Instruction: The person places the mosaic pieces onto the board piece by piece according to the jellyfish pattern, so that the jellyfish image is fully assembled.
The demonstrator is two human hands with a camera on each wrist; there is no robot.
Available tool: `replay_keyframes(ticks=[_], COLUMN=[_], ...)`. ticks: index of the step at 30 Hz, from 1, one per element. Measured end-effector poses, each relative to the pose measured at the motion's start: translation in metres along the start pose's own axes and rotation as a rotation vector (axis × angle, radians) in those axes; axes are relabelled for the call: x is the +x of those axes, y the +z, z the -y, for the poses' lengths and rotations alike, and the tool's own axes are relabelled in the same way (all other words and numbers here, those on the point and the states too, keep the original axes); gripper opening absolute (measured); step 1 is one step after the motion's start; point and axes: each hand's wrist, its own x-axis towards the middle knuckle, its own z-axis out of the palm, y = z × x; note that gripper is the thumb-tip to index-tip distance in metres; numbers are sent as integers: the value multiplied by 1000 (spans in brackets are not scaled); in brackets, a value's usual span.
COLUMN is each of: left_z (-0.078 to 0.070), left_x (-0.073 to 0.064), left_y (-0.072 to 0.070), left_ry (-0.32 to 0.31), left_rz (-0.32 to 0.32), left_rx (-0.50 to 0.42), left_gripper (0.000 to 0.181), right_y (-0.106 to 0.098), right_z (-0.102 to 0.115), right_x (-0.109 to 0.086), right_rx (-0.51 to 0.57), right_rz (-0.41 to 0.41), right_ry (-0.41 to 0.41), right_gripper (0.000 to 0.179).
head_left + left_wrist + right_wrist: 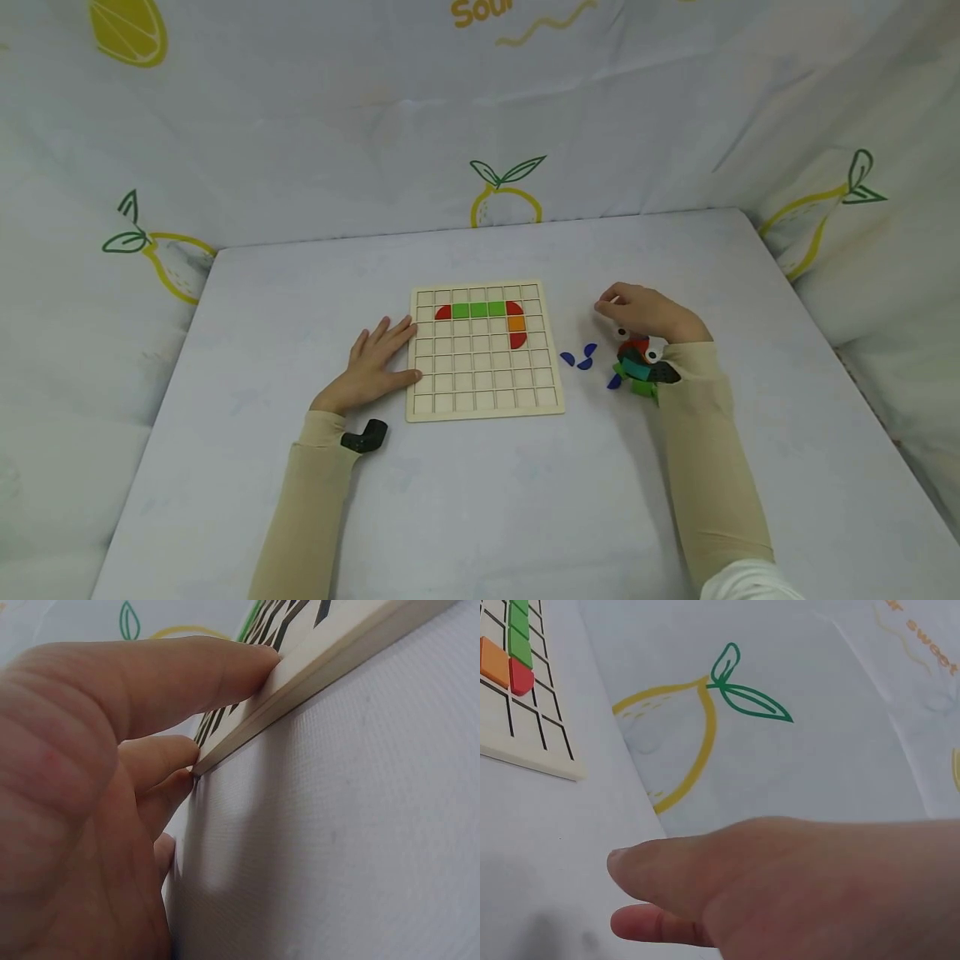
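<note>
A wooden grid board [471, 367] lies flat on the table. In its upper rows sit green squares [478, 310], an orange square [516, 323] and red rounded pieces [517, 341]. My left hand [367, 371] rests at the board's left edge with fingers spread; its thumb [240, 671] touches the rim in the left wrist view. To the right of the board my right hand [651, 312] hovers, fingers loosely bent. In the right wrist view its index finger [656, 862] and thumb [649, 922] are apart, nothing visible between them.
Several blue pieces [567, 358] lie right of the board. Beneath the right wrist is a heap of coloured pieces [641, 388], partly hidden by the sleeve and dark wrist camera [663, 372]. White cloth with lemon prints [506, 196] stands behind the table.
</note>
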Motion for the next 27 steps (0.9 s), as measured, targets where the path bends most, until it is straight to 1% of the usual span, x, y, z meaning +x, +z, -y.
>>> replay_keyframes(ticks=[3,6,9,13,14,16,18,21,22,24,27], left_z=[0,0,0,1,2,2,3,3,3,3,4], left_x=[0,0,0,0,0,1,1,2,2,2,2], left_y=[0,0,0,1,1,2,2,2,2,2,2], left_ry=[-1,-1,0,0,0,-5,-10,-13,-14,-16,-12], left_rz=[0,-2,-3,-2,-1,3,5,6,6,6,7], left_rx=[1,1,1,1,1,2,4,4,2,3,4], left_gripper=[82,82,82,82,82,82,83,83,83,83,83], right_y=[1,4,7,10,10,9,9,9,10,13,17], right_z=[0,2,4,6,7,9,10,7,6,4,1], right_x=[1,5,9,14,15,14,12,10,10,13,19], right_rx=[4,10,14,65,61,34,-14,-70,-73,-68,-81], right_rz=[27,34,13,-30,-44,-62,-60,-13,2,15,-8], right_ry=[12,-6,-48,-105,-111,-86,-37,56,67,56,-14], right_gripper=[52,53,52,47,46,45,45,45,44,41,36])
